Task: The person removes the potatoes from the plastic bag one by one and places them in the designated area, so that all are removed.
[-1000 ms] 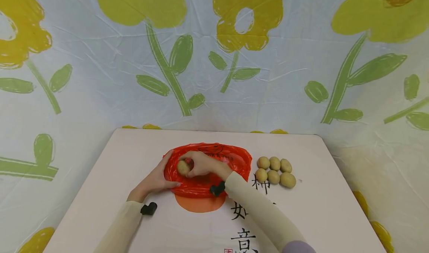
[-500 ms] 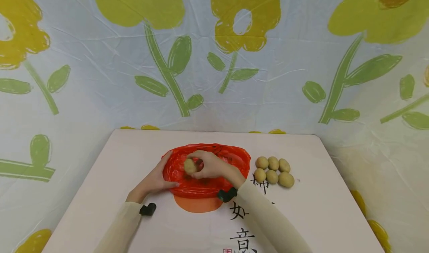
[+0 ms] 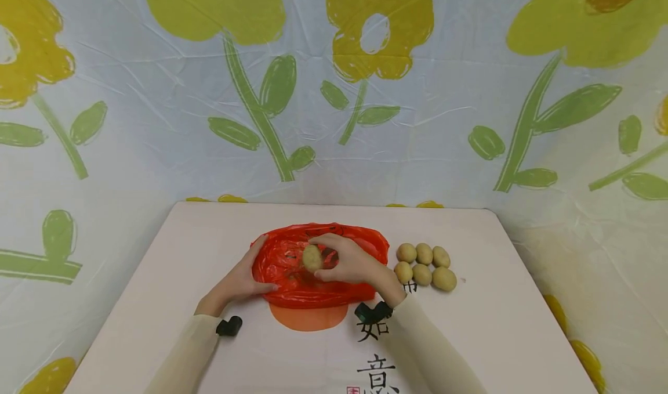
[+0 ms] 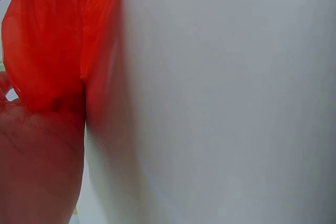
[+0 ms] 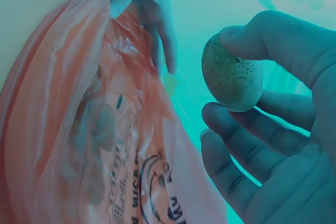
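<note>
A red plastic bag lies with its mouth spread on the table, and black print shows on its side in the right wrist view. My left hand holds the bag's left side, fingers along the left rim and thumb over the front edge. Above the bag's mouth, my right hand pinches a small potato between thumb and fingers. Close up in the right wrist view, the potato has brown speckles on its upper part. Dim rounded shapes show through the bag's thin wall.
To the right of the bag several potatoes stand in two short rows on the pale table. The tabletop carries black characters and an orange printed shape. A flower-patterned cloth hangs behind.
My right hand has moved to the right over the bag, carrying the potato from the bag's left part to about its middle. The left hand keeps its place on the bag.
</note>
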`<state>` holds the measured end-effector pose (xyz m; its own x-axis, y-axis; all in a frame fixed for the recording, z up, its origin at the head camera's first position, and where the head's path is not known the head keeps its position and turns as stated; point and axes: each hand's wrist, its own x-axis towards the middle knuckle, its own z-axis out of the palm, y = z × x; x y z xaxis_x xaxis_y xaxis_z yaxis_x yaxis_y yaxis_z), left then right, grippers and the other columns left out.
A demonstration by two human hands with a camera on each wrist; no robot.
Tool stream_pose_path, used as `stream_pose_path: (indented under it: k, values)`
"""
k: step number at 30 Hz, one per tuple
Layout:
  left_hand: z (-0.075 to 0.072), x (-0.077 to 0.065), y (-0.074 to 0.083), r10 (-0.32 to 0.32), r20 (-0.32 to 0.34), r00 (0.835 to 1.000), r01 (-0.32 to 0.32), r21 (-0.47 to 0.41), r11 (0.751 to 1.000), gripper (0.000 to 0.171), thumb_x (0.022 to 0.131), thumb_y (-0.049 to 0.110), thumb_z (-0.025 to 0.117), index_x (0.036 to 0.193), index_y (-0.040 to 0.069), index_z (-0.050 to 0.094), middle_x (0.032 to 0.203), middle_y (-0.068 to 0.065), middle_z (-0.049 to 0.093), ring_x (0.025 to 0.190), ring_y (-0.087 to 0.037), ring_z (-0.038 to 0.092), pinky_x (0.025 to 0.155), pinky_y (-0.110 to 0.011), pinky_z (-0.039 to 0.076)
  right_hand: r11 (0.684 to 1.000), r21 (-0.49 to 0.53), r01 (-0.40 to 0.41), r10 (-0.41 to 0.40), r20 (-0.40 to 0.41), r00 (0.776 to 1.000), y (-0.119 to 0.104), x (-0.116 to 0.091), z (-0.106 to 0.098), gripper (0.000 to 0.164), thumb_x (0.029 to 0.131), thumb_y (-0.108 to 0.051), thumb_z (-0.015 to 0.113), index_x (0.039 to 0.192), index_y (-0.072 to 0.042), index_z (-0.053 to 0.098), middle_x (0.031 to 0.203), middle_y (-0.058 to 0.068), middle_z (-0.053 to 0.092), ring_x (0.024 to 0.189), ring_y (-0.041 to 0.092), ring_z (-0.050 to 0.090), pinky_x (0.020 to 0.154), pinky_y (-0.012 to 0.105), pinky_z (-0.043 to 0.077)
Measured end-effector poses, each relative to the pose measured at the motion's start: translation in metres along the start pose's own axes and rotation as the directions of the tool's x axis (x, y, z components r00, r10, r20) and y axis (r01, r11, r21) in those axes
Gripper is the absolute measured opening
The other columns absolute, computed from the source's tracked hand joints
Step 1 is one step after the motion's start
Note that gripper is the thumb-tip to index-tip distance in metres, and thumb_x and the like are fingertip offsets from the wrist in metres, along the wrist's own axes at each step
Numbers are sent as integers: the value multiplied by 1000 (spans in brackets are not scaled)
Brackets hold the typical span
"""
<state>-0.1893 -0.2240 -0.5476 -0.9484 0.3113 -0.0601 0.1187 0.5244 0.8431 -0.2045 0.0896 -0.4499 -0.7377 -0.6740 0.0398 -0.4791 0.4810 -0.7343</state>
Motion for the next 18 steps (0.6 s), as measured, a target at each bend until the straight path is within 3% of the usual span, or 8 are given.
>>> stream_pose_path:
  k: [10,18]
  values:
    - [-1,1,1,-3,-1,1000,3,-2,1000,128,72,36,91,167,19,7,171,-11,19,154,-41,25,115,-65,39,999,29,15,-12,-116,993,11,-38,-9,62,85,-19,80,144,-15,59,141,3,61,108,20,65,87,40,61]
    - [-1,1,-1,-3,4,1000,3,-9,1000,129,72,38,91,167,22,5,171,-12,19,154,-42,25,114,-64,41,994,105,-23,40,-162,986,20,-63,-14,63,87,-18,80,145,-13,57,147,7,57,109,23,65,87,45,62]
